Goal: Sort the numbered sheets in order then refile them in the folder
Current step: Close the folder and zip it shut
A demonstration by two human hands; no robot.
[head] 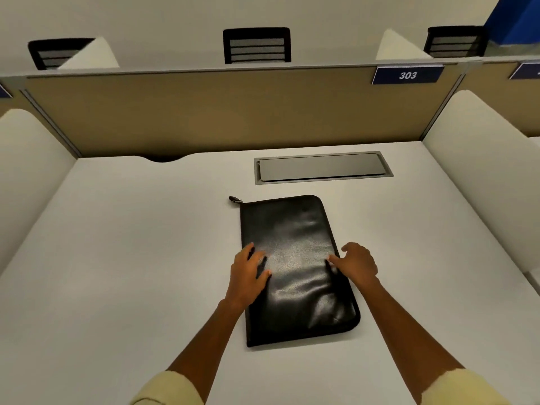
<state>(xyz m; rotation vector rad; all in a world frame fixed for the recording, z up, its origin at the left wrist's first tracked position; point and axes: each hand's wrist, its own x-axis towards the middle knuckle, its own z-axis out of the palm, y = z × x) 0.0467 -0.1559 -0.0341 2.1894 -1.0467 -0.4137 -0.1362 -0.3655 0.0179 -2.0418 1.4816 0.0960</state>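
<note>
One black zippered folder (295, 267) lies flat and closed on the white bench (131, 258), a little right of the middle, its long side running from near to far. A single zipper pull (234, 199) sticks out at its far left corner. No numbered sheets show anywhere.

Two hands are on it. The left hand (248, 273) rests flat on the folder's left edge, fingers spread and straight, its grip apart and holding nothing. The right hand (358, 263) sits at the folder's right edge, fingers loosely bent, thumb touching the cover; its grip too looks apart, not clamped on anything. Both forearms are bare, with pale yellow sleeves (172, 390) pushed up.

Farther off, one grey cable hatch (321, 168) is set into the bench. Behind it stands a tan partition (204, 112) bearing one blue plate reading 303 (407, 75). Three black chair backs (257, 45) show beyond the partition.
</note>
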